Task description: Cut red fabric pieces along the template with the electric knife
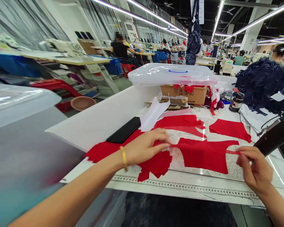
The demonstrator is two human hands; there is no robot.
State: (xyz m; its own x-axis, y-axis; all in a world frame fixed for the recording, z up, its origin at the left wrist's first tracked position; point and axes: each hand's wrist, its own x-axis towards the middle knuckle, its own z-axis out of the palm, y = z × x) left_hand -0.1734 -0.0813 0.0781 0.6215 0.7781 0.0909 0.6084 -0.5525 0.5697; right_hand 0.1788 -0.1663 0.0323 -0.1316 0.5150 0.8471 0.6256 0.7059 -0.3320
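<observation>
A thin red strip (232,152) is held stretched between the two hands, pinched at one end by the left grip (145,148) and at the other by the right grip (255,167). Both grips are closed on it, with fingertips pressed together. Its middle passes over a large red fabric panel (203,156), against which it can hardly be made out.

The panel is a matt cloth with angular cut edges, laid on a glossy clear plastic sheet (177,160), under which white lace (232,165) is seen. A ragged red cloth piece (156,164) lies under and just beside the left grip, and further red cut pieces (229,129) are spread beyond the panel. A yellow bracelet (124,157) is worn on the left wrist.

A black smartphone (123,130) rests on the red cloth near the left grip, beside a sheet of white paper (153,113). A measuring tape (184,186) is fixed along the near edge of the white bench (101,126). Behind, a translucent plastic box (172,74) with a blue handle sits on a cardboard carton (184,94).
</observation>
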